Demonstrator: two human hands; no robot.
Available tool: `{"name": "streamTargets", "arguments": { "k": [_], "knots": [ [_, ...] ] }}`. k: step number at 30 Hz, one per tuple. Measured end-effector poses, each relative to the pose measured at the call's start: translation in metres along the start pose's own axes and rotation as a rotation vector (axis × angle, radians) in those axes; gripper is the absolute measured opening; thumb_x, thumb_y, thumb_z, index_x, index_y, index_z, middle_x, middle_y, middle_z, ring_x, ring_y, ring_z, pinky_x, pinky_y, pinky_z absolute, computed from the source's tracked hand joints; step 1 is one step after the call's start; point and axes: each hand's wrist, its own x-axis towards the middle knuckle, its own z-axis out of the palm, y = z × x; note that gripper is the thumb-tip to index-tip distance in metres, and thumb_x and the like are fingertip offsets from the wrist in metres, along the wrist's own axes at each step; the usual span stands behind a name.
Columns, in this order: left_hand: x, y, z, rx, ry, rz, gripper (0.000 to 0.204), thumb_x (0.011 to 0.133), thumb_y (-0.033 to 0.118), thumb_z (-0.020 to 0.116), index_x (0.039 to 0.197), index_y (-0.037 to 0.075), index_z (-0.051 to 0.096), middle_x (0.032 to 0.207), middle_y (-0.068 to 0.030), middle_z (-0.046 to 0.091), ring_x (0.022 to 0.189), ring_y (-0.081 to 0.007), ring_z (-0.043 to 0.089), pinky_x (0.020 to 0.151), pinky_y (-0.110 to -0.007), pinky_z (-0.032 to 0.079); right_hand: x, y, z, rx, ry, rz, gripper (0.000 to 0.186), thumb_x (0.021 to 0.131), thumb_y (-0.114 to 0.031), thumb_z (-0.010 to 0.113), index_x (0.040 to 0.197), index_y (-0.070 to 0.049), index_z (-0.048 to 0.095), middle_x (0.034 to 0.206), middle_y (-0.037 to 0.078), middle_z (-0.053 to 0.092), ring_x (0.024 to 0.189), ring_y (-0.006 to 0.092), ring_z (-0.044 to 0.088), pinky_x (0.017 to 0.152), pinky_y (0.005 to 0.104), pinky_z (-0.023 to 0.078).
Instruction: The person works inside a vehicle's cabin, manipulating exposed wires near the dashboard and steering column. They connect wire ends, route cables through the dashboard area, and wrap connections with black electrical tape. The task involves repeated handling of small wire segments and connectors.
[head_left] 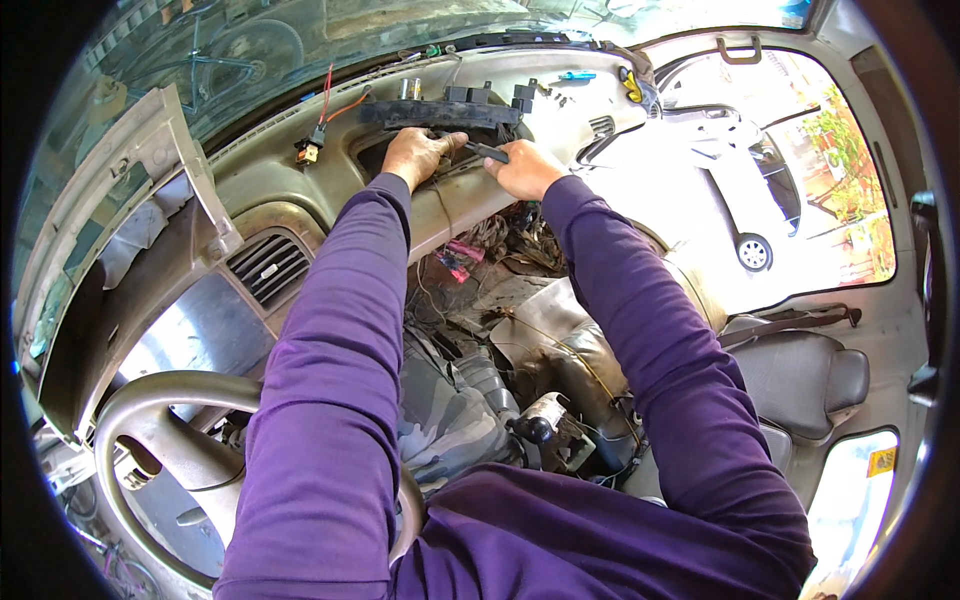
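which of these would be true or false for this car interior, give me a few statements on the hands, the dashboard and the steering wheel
1. Both hands are up on the grey plastic dashboard. True: the left hand and right hand rest at its upper centre.
2. The right hand grips the grey steering wheel. False: the wheel is untouched, at lower left.
3. A long black plastic panel lies just beyond the hands. True.
4. The sleeves are yellow. False: the long sleeves are purple.
5. A slatted air vent sits left of the left arm. True.

Both arms extended forward; left hand, right hand curled, gripping.
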Motion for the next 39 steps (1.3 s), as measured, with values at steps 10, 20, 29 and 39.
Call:
{"name": "streamTargets", "arguments": {
  "k": [10,20,29,39],
  "knots": [
    [0.006,-0.006,0.006,0.056,0.099,0.020,0.059,0.080,0.054,0.083,0.089,-0.004,0.074,0.082,-0.0120,0.073,0.071,-0.0195,0.066,0.069,-0.035,0.050,-0.011,-0.007,0.007,0.050,0.047,0.039,0.046,0.097,-0.038,0.058,0.118,0.001,0.068,0.110,0.028,0.070,0.108,0.0433,0.066,0.097,0.0471,0.050],
    [0.004,-0.003,0.013,-0.363,-0.028,0.070,0.015,0.088,0.009,0.071,0.099,-0.002,0.071,0.088,-0.0084,0.071,0.077,-0.0135,0.066,0.069,-0.030,0.053,-0.036,0.000,0.022,0.055,0.187,0.099,0.038,0.098,-0.036,0.058,0.119,-0.006,0.066,0.108,0.026,0.071,0.106,0.0450,0.066,0.095,0.0503,0.050],
    [0.009,-0.008,0.012,-0.665,-0.110,0.016,0.018,0.101,0.014,0.062,0.110,0.001,0.072,0.099,-0.0076,0.075,0.078,-0.0097,0.065,0.069,-0.026,0.054,-0.062,-0.002,0.034,-0.131,0.360,0.058,0.041,0.097,-0.037,0.060,0.125,-0.007,0.064,0.122,0.029,0.060,0.124,0.0492,0.052,0.102,0.0630,0.039],
    [0.010,-0.007,0.013,-0.623,-0.036,0.003,0.015,0.099,0.011,0.065,0.102,-0.003,0.071,0.090,-0.0101,0.075,0.073,-0.0149,0.069,0.067,-0.028,0.056,-0.059,-0.007,0.040,-0.142,0.414,0.062,0.039,0.097,-0.036,0.061,0.121,-0.006,0.065,0.122,0.028,0.061,0.123,0.0501,0.051,0.101,0.0646,0.039]
  ]
}}
